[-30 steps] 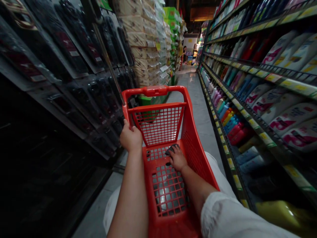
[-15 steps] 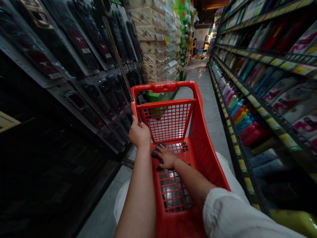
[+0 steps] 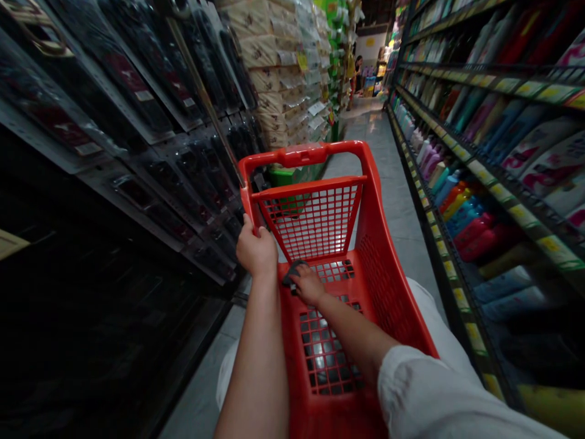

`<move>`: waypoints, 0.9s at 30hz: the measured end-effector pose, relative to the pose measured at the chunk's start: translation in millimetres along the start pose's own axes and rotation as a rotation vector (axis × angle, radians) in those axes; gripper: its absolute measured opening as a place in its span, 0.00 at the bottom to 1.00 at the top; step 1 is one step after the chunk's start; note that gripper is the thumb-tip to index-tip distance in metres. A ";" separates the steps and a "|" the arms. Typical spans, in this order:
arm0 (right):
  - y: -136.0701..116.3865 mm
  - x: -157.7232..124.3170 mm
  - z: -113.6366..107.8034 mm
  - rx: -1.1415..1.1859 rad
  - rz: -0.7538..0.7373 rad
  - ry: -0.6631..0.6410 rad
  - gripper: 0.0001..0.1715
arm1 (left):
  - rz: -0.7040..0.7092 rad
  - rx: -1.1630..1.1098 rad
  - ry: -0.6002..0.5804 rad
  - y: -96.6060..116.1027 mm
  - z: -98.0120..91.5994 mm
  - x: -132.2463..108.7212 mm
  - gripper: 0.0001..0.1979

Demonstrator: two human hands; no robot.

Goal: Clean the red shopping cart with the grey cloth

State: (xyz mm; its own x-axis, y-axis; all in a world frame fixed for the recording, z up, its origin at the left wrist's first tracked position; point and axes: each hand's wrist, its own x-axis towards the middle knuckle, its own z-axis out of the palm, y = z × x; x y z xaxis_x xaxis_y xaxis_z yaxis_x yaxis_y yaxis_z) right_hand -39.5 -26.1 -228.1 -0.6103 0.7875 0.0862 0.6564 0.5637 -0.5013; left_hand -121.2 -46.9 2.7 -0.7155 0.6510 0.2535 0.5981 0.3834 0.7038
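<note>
I have my right hand [image 3: 308, 286] curled on the cloth [image 3: 291, 272], low at the left inside the cart [image 3: 397, 268] (soft and light, I judge, best gripped by its middle), while my left hand [image 3: 257, 249] clasps the cart's side.

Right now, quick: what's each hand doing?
Left hand: closed, holding the side rim of the red basket.
Right hand: closed, holding a dark cloth at the basket's floor.
</note>
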 end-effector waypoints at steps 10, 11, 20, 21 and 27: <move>-13.8 -6.5 1.6 -0.059 -0.238 -0.123 0.22 | -0.012 0.059 0.021 1.4 -1.7 -0.1 0.27; -7.1 -14.1 -1.2 -0.060 -0.356 -0.147 0.22 | -0.010 0.063 0.023 1.0 -2.4 -0.6 0.27; -4.1 -4.1 -2.2 -0.087 -0.183 -0.120 0.26 | -0.008 0.109 -0.001 2.8 -5.2 -3.8 0.28; -10.3 -2.5 1.2 -0.081 -0.109 -0.114 0.27 | -0.008 0.120 0.001 3.5 -4.8 -3.7 0.28; -18.8 -28.7 6.1 -0.100 -0.297 -0.145 0.39 | 0.006 0.159 0.014 4.7 -4.0 -2.6 0.28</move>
State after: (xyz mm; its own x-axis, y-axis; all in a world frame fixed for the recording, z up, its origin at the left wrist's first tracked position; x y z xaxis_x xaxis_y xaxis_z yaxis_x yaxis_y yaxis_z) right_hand -37.1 -60.9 -226.4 -0.8333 0.5456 0.0888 0.4764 0.7902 -0.3855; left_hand -118.0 -49.4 8.0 -0.7160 0.6448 0.2674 0.6511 0.4788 0.5889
